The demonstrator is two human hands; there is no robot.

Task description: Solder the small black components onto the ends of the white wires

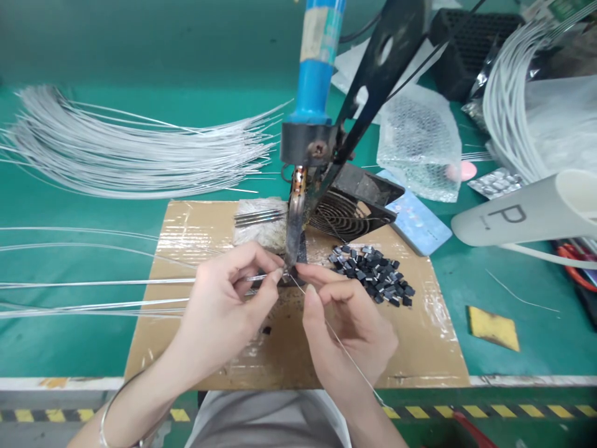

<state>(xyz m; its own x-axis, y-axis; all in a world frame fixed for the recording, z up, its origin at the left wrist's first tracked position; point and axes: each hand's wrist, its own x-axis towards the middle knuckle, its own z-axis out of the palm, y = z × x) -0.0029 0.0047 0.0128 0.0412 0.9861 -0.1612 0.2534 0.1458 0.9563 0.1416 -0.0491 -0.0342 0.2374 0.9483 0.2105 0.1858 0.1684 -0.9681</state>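
Both hands meet at the tip of a fixed soldering iron with a blue handle (pixel 313 81), which hangs point-down from a black metal bracket (pixel 377 68) over a brown cardboard sheet wrapped in clear tape (pixel 420 348). The left hand (pixel 228 305) pinches a thin white cable (pixel 93 283) between thumb and forefinger, closed tight on its end; the cable runs off to the left across the green bench (pixel 69 348), with several more like it lying alongside. The right hand (pixel 349 317) holds a fine silvery strand of solder wire (pixel 347 353) in a narrow pinch, its tip brought up to the iron's point, the rest trailing down over the palm toward the bench edge. The fingertips of the two hands sit just beside each other, right under the iron tip; whether anything small is gripped between them there I cannot tell.

Just right of the hands lies a heap of small dark grey connector pieces (pixel 373 274) on the cardboard. Behind the iron a black fan with a round wire grille (pixel 354 208) lies tilted. Near it is a light blue flat card (pixel 420 221). A large fanned bundle of white cables (pixel 116 149) lies at the far left. To the right are a bubble-wrap bag (pixel 420 143), a pale grey plastic tube marked with a P (pixel 522 218), and a yellow sponge scrap (pixel 493 326).
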